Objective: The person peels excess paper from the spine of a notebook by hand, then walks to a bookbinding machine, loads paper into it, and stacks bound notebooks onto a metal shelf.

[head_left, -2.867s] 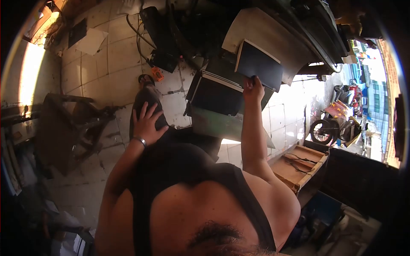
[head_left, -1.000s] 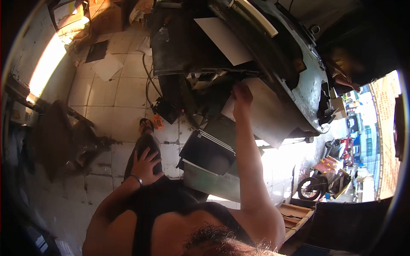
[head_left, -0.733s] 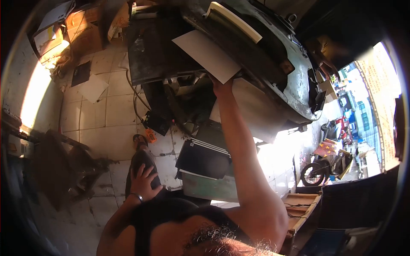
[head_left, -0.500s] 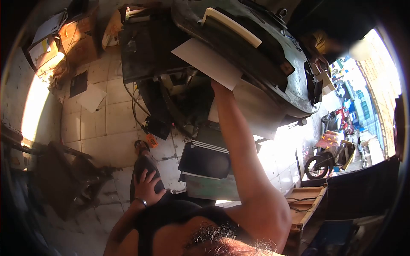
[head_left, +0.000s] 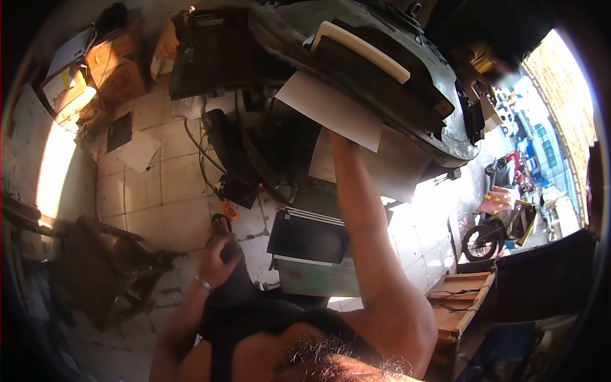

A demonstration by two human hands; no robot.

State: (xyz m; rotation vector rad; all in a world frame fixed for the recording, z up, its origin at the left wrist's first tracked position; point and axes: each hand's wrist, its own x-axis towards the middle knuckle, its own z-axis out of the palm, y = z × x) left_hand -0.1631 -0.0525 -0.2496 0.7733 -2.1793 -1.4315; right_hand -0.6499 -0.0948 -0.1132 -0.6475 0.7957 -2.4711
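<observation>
A white sheet of paper [head_left: 331, 108] juts out at the near edge of a large, worn dark machine [head_left: 286, 44]. My right hand [head_left: 338, 135] reaches up beneath the sheet and grips it from below. The paper covers most of its fingers. My left hand [head_left: 218, 260] is at my knee, its thumb apart from the other fingers, holding nothing. A cream-coloured curved bar [head_left: 361, 51] lies on top of the machine, beyond the sheet.
Below the machine stands a stack of dark panels [head_left: 305, 239] above a green box [head_left: 318, 278]. Cardboard boxes [head_left: 118, 67] sit at far left, a stool [head_left: 102, 274] at lower left. Another person [head_left: 480, 60] is at the machine's far right. A wooden frame [head_left: 461, 299] lies at right.
The paper and my right hand have shifted right and toward me. My left hand, spread on my thigh before, has moved up to the knee. The view has shifted slightly.
</observation>
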